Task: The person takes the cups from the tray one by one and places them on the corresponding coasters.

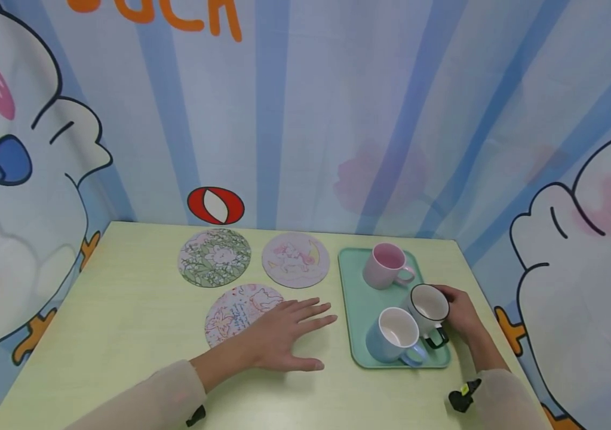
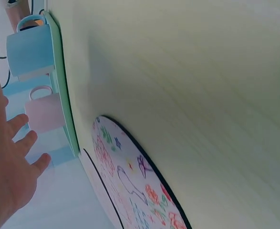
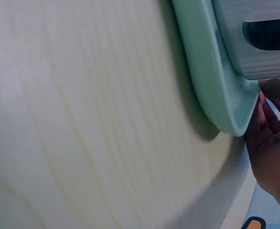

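My left hand (image 1: 286,334), palm down with fingers spread, hovers over the near part of a round drawn-on coaster (image 1: 238,310) and holds nothing. To its right lies a mint-green tray (image 1: 356,322) carrying three mugs. My right hand (image 1: 463,313) grips the tray's right edge, beside a white mug (image 1: 429,307) with a black rim and black handle. In the right wrist view, curled fingers (image 3: 266,119) meet the tray rim close by the white mug's base. A blue mug (image 1: 391,337) stands at the tray's near side, and a pink mug (image 1: 383,269) at its far side.
Behind the near coaster lie a green floral coaster (image 1: 214,257) and a unicorn coaster (image 1: 294,260). A pale wooden table (image 1: 122,310) bears everything. Printed fabric (image 1: 305,119) hangs behind and along both sides of it.
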A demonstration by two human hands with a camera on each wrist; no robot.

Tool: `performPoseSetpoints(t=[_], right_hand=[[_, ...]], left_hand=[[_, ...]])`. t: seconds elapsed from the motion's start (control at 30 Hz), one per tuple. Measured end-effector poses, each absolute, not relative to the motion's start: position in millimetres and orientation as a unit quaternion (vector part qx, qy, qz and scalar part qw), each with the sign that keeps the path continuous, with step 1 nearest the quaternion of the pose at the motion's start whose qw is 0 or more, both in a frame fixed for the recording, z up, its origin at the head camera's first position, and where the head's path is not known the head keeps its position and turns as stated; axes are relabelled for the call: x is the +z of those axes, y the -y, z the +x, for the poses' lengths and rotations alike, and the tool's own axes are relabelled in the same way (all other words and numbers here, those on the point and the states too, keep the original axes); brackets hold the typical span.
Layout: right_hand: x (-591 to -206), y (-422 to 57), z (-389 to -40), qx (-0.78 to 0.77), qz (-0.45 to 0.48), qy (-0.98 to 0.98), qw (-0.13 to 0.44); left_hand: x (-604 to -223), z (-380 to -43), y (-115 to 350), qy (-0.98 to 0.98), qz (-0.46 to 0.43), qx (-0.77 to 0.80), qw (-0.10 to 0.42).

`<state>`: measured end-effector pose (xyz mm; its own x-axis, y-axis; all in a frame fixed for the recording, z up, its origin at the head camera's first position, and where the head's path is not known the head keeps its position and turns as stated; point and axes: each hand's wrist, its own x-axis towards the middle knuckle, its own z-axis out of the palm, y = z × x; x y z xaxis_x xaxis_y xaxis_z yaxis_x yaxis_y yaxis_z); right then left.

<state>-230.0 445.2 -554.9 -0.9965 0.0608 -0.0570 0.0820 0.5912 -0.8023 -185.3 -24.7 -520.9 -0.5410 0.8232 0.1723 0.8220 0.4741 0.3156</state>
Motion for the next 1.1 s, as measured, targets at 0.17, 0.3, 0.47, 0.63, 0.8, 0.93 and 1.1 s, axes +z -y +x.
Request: performPoseSetpoints(t=[0.17,0.3,0.47,0.63,0.8,0.93,1.1], right_hand=[[-553.6,-445.2,-229.7,-0.444,0.040,-0.895,0.011],[-554.5,-446.3,-229.3,-0.443,0.044,-0.895,0.011],[-555.7,-446.8,-230.0,-0.448,0.041,-0.893,0.014],[-555.8,-446.6,-230.5,-0.448,0.039,-0.893,0.015],[-554.8,-446.6,-231.1,-0.450,0.036,-0.892,0.020],[-554.6,-446.2,-231.3,-0.451,0.036,-0.891,0.020],[-554.7,-445.4,-231.0,-0.450,0.040,-0.892,0.022]], left_hand=[[-522.3,-181.0,13.5,-0.851,0.497,0.170,-0.020],[-521.3,-176.6,3.4,-0.839,0.518,0.164,-0.031],[-519.9,-172.2,-5.4,-0.830,0.532,0.165,-0.031],[-520.9,-170.0,-13.1,-0.818,0.545,0.182,-0.023],[-524.6,-166.9,-20.3,-0.806,0.559,0.193,-0.032],[-527.8,-165.0,-23.7,-0.802,0.564,0.190,-0.046],[-527.1,-162.8,-26.7,-0.797,0.571,0.191,-0.037]])
